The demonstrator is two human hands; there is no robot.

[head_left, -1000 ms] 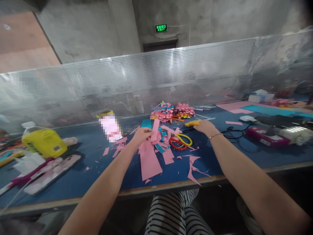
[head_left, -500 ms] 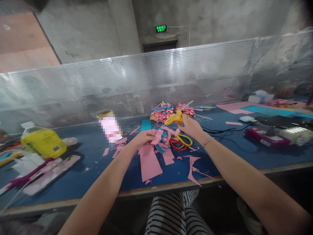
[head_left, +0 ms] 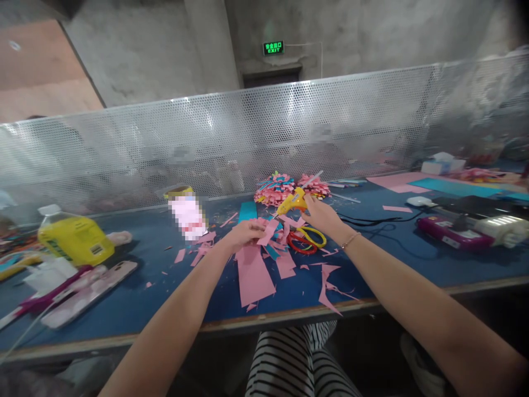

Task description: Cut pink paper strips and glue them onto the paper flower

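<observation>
The yellow glue gun [head_left: 294, 202] has come in from the right, gripped by its handle in the right hand's [head_left: 324, 216] fingers, and its nozzle now points down close to a pink paper strip [head_left: 268, 232], though contact cannot be told. The left hand's [head_left: 243, 234] fingers pinch the strip's bundle over the bench [head_left: 165, 303], so both hands meet at the same paper, just beside the scissors' looped handles [head_left: 324, 238].

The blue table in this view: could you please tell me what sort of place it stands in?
Probably a shared craft workroom in an unfinished-looking building: cut pink paper and a yellow glue gun are at the table, with a bare concrete wall behind.
</observation>
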